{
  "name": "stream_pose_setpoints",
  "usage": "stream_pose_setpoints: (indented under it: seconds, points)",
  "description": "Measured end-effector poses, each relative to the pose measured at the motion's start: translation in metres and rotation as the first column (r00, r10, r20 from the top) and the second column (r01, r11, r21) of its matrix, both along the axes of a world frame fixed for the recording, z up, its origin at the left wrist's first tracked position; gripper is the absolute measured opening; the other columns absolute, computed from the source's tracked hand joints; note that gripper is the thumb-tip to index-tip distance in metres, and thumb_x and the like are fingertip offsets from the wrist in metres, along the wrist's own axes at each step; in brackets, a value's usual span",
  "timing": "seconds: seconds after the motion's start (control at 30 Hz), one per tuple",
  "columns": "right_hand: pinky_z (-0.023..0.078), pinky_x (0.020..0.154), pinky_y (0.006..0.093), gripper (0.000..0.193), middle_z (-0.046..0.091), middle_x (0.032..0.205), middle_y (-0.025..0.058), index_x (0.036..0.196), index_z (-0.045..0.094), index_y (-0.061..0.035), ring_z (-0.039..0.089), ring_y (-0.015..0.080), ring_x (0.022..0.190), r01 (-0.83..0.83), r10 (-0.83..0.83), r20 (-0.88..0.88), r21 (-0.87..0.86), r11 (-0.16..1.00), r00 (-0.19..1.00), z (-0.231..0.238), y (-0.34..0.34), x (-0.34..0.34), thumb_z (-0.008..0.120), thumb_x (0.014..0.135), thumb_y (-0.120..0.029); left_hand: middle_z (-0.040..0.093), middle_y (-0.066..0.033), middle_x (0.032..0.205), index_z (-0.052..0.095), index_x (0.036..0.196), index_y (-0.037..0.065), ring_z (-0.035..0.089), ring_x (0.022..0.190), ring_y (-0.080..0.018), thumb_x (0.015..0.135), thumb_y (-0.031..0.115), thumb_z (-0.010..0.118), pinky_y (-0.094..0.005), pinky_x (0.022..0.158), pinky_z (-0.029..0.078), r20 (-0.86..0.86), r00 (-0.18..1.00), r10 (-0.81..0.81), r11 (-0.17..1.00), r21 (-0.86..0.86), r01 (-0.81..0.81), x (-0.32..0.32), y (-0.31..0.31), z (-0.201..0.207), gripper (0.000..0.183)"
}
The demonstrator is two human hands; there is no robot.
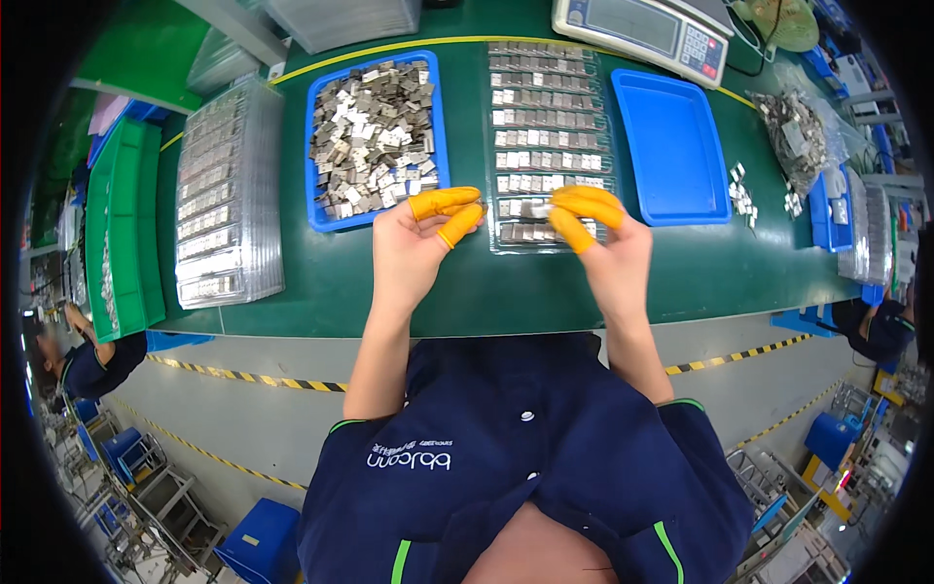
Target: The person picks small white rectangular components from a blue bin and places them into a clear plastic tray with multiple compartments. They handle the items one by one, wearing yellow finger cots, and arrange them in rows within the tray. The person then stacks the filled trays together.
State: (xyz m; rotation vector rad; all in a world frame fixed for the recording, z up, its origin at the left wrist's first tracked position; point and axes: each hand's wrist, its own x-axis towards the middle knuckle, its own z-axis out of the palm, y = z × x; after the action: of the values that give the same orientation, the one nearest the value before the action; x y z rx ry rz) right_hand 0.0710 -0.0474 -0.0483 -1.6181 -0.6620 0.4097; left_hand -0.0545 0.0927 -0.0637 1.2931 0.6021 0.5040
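Observation:
A clear plastic tray (494, 243) holds rows of small silvery metal parts (545, 138) in front of me. Yellow finger cots cover fingers on both hands. At the tray's left edge my left hand (418, 241) is closed in a pinch; whatever lies between its fingertips is too small to make out. My right hand (611, 238) pinches over the tray's near rows, with a blurred small metal part at its fingertips. Left of the tray, a blue bin (441, 127) is heaped with loose metal parts (375, 136).
A shallow blue tray (671, 209) with nothing in it stands at right, below a scale (642, 34). Loose pieces (742, 200) and a plastic bag of parts (793, 136) lie farther right. Stacked filled trays (263, 195) and a green bin (131, 224) are at left.

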Motion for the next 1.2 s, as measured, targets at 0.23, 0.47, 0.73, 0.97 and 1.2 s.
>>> stream_pose_setpoints:
  seconds: [0.23,0.47,0.73,0.97,1.2]
  points:
    - [0.038,0.083,0.0283,0.014,0.061,0.088,0.0047,0.078,0.065,-0.0055,0.051,0.0183,0.09,-0.079,0.082,0.147,-0.032,0.996,0.986,-0.008,0.014,-0.003,0.067,0.065,-0.005,0.06,-0.0137,0.087,0.057,0.094,-0.008,0.06,0.077,-0.0184,0.072,-0.004,0.06,-0.0263,0.073,0.048,0.071,0.996,0.051,0.995,-0.088,-0.044,0.003,-0.019,-0.005,0.023]
    - [0.041,0.079,0.0286,0.016,0.059,0.09,0.0052,0.078,0.065,-0.0046,0.052,0.0171,0.088,-0.23,0.233,-0.175,0.039,0.972,0.957,-0.019,0.008,-0.002,0.068,0.063,-0.004,0.061,-0.0118,0.084,0.06,0.089,-0.006,0.059,0.074,-0.0166,0.07,-0.005,0.061,-0.026,0.07,0.049,0.117,0.993,0.02,0.999,-0.034,-0.016,0.0,-0.025,-0.004,0.018]
    - [0.045,0.07,0.0251,0.022,0.058,0.086,0.0074,0.081,0.062,0.0007,0.054,0.0143,0.082,-0.441,0.429,-0.584,0.133,0.888,0.689,-0.007,-0.014,-0.009,0.068,0.06,0.003,0.061,-0.0132,0.075,0.062,0.078,-0.007,0.06,0.064,-0.0168,0.068,-0.003,0.064,-0.0256,0.06,0.05,0.157,0.935,-0.317,0.913,-0.218,0.346,-0.011,-0.023,-0.002,0.011]
    - [0.039,0.076,0.0295,0.017,0.059,0.084,0.0035,0.08,0.064,-0.0051,0.053,0.0181,0.081,-0.177,0.177,0.0,0.016,0.984,0.984,-0.007,-0.019,-0.014,0.067,0.064,-0.001,0.06,-0.0134,0.083,0.057,0.09,-0.007,0.06,0.071,-0.0175,0.07,-0.002,0.062,-0.0259,0.063,0.05,0.142,0.987,-0.071,0.941,-0.318,0.113,0.009,-0.043,-0.007,0.021]
    - [0.039,0.075,0.0291,0.025,0.058,0.088,0.005,0.082,0.065,-0.0097,0.051,0.02,0.085,0.03,0.011,0.646,-0.054,0.998,0.763,-0.005,-0.019,-0.003,0.069,0.058,-0.003,0.06,-0.0113,0.09,0.055,0.098,-0.006,0.058,0.081,-0.0167,0.074,0.003,0.061,-0.0263,0.07,0.05,0.14,0.99,0.008,0.875,-0.481,0.06,0.022,-0.053,-0.006,0.026]
